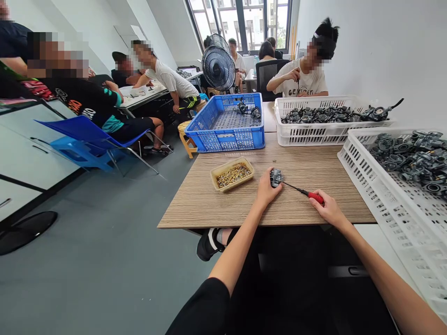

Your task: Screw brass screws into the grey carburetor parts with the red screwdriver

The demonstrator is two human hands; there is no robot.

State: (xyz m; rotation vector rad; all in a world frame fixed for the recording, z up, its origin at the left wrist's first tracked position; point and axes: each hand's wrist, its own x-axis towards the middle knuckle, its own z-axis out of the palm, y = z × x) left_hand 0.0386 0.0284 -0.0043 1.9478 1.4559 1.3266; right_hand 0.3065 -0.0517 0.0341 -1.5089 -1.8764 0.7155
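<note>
My left hand (266, 190) is closed round a small grey metal carburetor (276, 177), keeping it on the wood-grain table (195, 204). In my right hand (328, 209) is a screwdriver (315, 196) with a red handle and a thin dark shaft. The shaft points left, and its tip meets the right side of the carburetor or lies very close to it; which of these I cannot tell. Left of my left hand stands a shallow cream tray (217, 185) of small brass-coloured screws (233, 175).
A blue crate (228, 141) with a few dark parts stands at the table's far edge. Two white crates, one behind (307, 136) and one at right (380, 195), hold many metal parts. A person (302, 79) works opposite. Others sit at left, near a fan (219, 67).
</note>
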